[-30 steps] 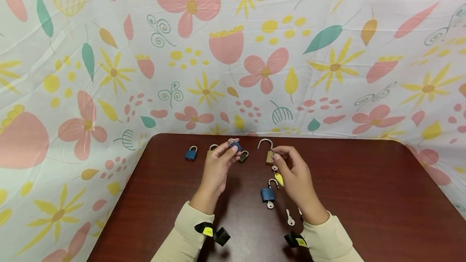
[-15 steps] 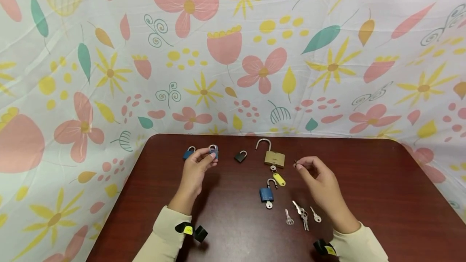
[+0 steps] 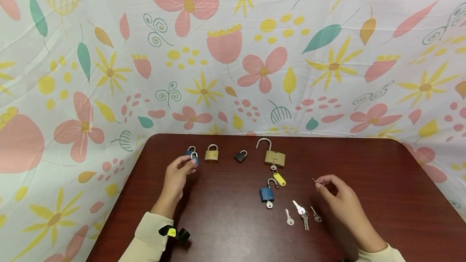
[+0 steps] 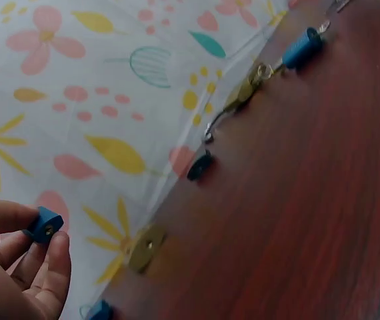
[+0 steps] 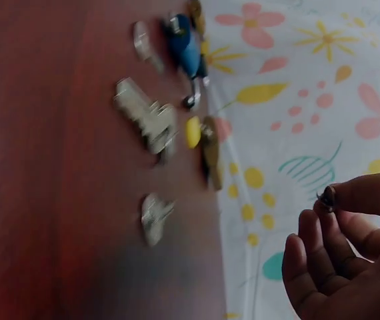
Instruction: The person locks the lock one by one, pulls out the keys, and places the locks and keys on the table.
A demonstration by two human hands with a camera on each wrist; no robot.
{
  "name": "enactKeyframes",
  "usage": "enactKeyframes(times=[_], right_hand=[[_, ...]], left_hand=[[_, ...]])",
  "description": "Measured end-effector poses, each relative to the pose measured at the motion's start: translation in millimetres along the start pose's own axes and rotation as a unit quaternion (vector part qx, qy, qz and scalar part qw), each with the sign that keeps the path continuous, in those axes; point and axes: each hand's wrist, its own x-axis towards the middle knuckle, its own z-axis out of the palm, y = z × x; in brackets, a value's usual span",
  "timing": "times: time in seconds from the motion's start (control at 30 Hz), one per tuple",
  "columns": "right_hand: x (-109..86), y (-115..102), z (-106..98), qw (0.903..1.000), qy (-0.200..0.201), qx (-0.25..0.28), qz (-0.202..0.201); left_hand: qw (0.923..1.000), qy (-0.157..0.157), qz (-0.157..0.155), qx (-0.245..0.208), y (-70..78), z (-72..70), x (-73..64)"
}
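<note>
My left hand (image 3: pixel 174 179) pinches a small blue padlock (image 3: pixel 194 158) between thumb and fingers, its shackle upward. The keyhole in the padlock's base (image 4: pixel 49 230) faces the left wrist camera. This padlock overlaps a second blue padlock (image 3: pixel 189 150) behind it. Off to the right, my right hand (image 3: pixel 340 201) pinches a small thin key (image 3: pixel 314 181), mostly covered by the fingertips. Below that hand's fingertips lie a single key (image 3: pixel 316 215), a bunch of keys (image 3: pixel 301 210) and another loose key (image 3: pixel 289 217).
A brass padlock (image 3: pixel 211 155) and a black padlock (image 3: pixel 240 156) stand along the back of the table (image 3: pixel 225 229). A larger brass padlock (image 3: pixel 275 158), shackle released, has a key with a yellow tag (image 3: pixel 279 179). Nearer is an unlocked blue padlock (image 3: pixel 266 194) with its key inserted.
The hands have drawn apart. My left hand has carried the blue padlock leftward past the brass one; my right hand has moved right and nearer with the key, uncovering the loose keys.
</note>
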Motion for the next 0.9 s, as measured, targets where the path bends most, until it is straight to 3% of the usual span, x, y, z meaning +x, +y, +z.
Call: enactKeyframes(times=[0.2,0.47,0.67,0.9], right_hand=[[-13.5,17.7,-5.7,0.9974,-0.051,-0.041,0.03],[-25.8,29.6,-7.9,0.9888,-0.121,-0.055,0.068],[-30.8,35.4,-6.4,0.9867,-0.132,-0.056,0.076],[-33.2,41.2,-6.9,0.9849,-0.144,-0.054,0.079]], left_hand=[[0.9994,0.013,-0.024,0.022,-6.3,-13.6,2.8],[0.9943,0.026,-0.049,0.091,-16.7,-30.3,6.8],[0.9827,0.029,-0.059,0.173,-24.2,-36.4,8.7],[0.9737,0.023,-0.057,0.219,-28.7,-33.6,10.4]])
